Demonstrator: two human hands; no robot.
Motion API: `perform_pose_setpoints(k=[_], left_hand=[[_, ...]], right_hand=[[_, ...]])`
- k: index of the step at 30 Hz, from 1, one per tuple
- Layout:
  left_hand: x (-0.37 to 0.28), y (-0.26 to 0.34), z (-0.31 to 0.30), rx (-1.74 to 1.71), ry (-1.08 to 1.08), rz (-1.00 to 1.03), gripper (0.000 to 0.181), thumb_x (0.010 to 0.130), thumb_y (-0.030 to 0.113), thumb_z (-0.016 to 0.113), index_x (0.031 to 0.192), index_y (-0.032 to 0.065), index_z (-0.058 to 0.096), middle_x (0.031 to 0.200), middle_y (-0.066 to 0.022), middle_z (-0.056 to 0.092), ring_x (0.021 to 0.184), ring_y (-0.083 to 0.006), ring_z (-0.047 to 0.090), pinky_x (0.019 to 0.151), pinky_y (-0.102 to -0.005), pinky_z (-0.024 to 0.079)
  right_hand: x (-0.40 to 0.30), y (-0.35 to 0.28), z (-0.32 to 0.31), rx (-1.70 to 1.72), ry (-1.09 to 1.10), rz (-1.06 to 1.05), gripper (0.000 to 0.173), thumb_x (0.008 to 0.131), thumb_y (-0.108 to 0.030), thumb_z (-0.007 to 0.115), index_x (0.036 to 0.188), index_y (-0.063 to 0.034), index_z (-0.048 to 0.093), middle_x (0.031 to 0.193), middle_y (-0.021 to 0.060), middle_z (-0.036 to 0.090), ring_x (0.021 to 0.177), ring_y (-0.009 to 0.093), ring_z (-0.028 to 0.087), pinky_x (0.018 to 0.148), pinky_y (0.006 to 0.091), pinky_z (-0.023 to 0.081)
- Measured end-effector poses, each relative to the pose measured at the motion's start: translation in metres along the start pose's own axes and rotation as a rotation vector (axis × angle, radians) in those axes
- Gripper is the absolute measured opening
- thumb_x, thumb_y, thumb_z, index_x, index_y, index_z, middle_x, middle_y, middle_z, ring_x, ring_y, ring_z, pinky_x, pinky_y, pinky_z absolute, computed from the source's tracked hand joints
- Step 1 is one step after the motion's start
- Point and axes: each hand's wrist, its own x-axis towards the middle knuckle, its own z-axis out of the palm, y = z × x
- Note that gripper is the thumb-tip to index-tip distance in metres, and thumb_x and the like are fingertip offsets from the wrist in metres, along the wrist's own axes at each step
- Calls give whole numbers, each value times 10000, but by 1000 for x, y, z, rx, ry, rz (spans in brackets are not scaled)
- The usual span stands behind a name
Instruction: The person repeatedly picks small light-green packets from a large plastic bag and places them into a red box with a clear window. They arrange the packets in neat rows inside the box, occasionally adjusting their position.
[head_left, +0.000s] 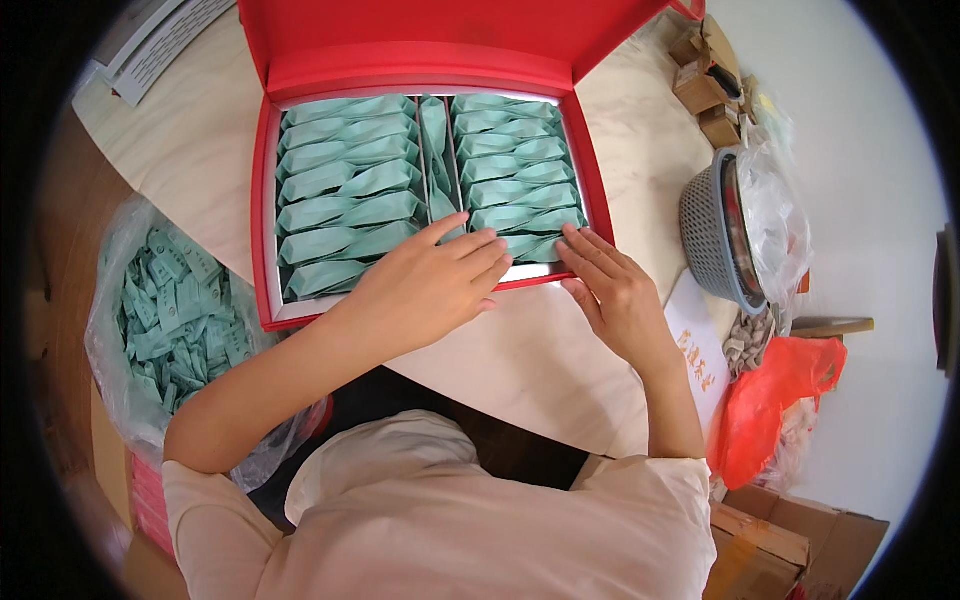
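A red gift box (266, 300) with its lid (420, 30) raised stands before me on the table. It has three compartments: two wide ones with rows of pale green sachets (349, 180) and a narrow middle one with green sachets (435, 142) set lengthwise. My left hand (435, 281) reaches across the front of the box, palm down and fingers spread, over the middle divider. Its fingertips are at the front sachets of the right compartment. My right hand (611, 292) rests at the front right corner, fingertips on the front sachets (536, 247). Neither hand grips anything.
A clear plastic bag (112, 337) full of loose green sachets stands at lower left. On the table's right side are a grey basket (701, 217), small cardboard boxes (697, 86), a white sheet with writing (694, 337) and a red plastic bag (772, 405).
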Motion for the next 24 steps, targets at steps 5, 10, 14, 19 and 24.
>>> perform_pose_setpoints(k=[5,10,14,19,24], left_hand=[[13,-6,-20,-229,-127,-120,451,830,316,636,1210,80,581,1248,-63,570,1248,-198,462,1094,-402,306],[40,-35,-14,-37,80,-173,502,881,331,588,1309,82,504,1390,-120,443,1333,-263,360,1114,-458,262],[58,-61,0,20,-23,-269,641,927,444,489,1430,77,338,1489,-130,310,1400,-270,242,1147,-467,176],[59,-78,25,30,-118,-303,737,933,561,392,1476,88,233,1528,-126,229,1426,-256,174,1162,-475,108],[55,-79,28,26,-90,-294,741,931,573,382,1478,97,231,1529,-124,227,1426,-257,177,1161,-478,106]], right_hand=[[3,5,-7,149,41,151,261,877,-126,607,1100,6,637,1141,149,637,1040,310,610,866,384,495],[56,37,2,-45,299,16,251,848,-99,612,1082,-10,630,1065,136,647,1026,295,590,855,385,474],[102,81,18,-86,289,46,141,782,-58,639,916,-29,668,878,105,664,884,285,589,790,382,469],[131,92,38,-17,161,8,104,729,6,620,812,-39,664,762,102,664,813,282,595,755,372,468],[136,93,38,-57,240,-105,145,689,51,568,791,-39,618,764,97,636,786,289,558,735,378,472]])
